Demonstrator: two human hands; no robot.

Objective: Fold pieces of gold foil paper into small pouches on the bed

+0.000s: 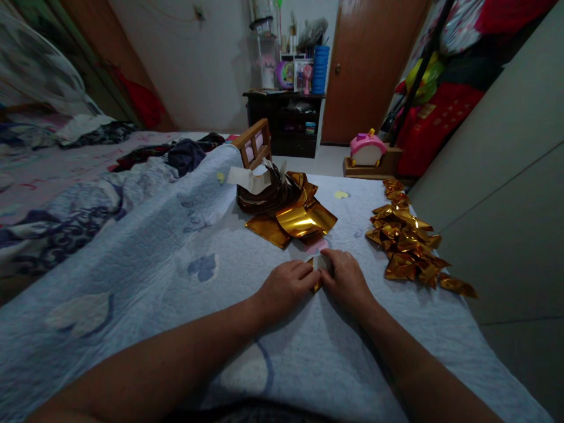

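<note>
Between my two hands, on the light blue quilt (229, 288), lies a small piece of gold foil paper (316, 284) with a pale back side, partly folded. My left hand (286, 286) grips its left edge with the fingers closed. From the right, my right hand (346, 279) pinches the same paper, thumb and fingers drawn together. Just beyond my hands is a loose pile of gold foil sheets (306, 218), next to a dark curled stack of sheets (267, 197). Folded gold foil pieces (403, 241) are heaped to the right.
A wooden bed rail (253, 144) stands behind the stack. A pale cabinet side (497, 194) borders the bed on the right. Clothes and bedding (185, 154) lie at left. Farther back are a dark low cabinet (284, 126), a pink toy (368, 147) and a wooden door (363, 70).
</note>
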